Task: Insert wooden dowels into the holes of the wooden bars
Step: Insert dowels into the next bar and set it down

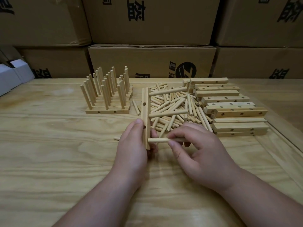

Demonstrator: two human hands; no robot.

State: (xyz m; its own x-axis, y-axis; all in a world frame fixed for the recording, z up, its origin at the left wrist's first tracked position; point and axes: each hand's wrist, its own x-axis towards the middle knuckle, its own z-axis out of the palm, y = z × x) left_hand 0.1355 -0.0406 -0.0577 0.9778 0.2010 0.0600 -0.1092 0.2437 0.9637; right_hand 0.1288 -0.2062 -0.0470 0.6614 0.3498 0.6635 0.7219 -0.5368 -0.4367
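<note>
At frame centre the left hand point(133, 141) gripped the wooden bar point(146, 117) on edge, presumably steadying its holes sideways, while the right hand point(195, 149) pinched a dowel point(158, 140) at its lowest hole (two already seated).

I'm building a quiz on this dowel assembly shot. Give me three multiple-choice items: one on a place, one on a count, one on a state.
1. Where do the finished bars with upright dowels stand relative to the loose dowel pile?
A. to its left
B. to its right
C. nearer the person

2. How many dowels already stick out of the held bar, not counting the one being pinched?
A. none
B. two
C. four

3. What is the right hand doing?
A. lying flat on the table
B. pinching a dowel at the bar
C. lifting a box

Key: 1 A, the upright group is left of the pile. 2 B, two dowels project rightward. 3 B, fingers and thumb pinch the dowel, its tip at the bar, which the left hand holds.
</note>
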